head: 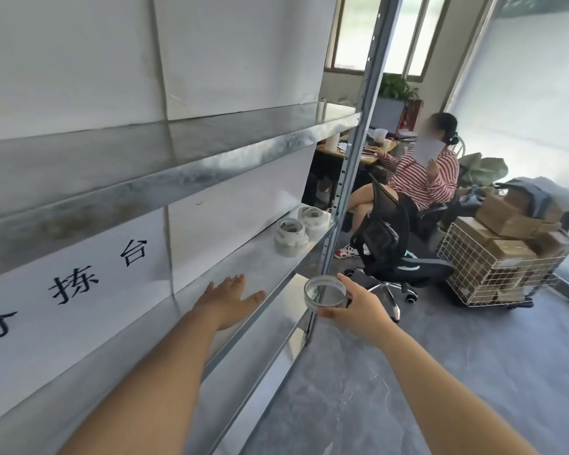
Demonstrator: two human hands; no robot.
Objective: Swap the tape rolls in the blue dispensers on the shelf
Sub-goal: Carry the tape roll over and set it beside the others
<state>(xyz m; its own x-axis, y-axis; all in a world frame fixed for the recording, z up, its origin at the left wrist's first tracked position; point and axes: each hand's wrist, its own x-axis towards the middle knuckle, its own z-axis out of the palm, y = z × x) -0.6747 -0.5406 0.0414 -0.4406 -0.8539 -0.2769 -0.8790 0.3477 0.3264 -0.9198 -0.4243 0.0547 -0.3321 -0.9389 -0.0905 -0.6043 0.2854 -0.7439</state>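
My right hand (358, 311) grips a clear tape roll (325, 292) by its rim, held in the air just off the front edge of the metal shelf (243, 267). My left hand (230, 298) reaches over the same shelf board with fingers straight and spread, holding nothing. Farther along that board, near its right end, stand two stacks of new clear tape rolls: a nearer stack (291, 236) and a farther stack (313, 220). No blue dispenser shows in this view.
A steel upright (349, 165) bounds the shelf on the right. Beyond it a person in a striped top (421, 178) sits on a black office chair (388, 244) at a desk. A wire cart (493, 267) of cardboard boxes stands on the grey floor.
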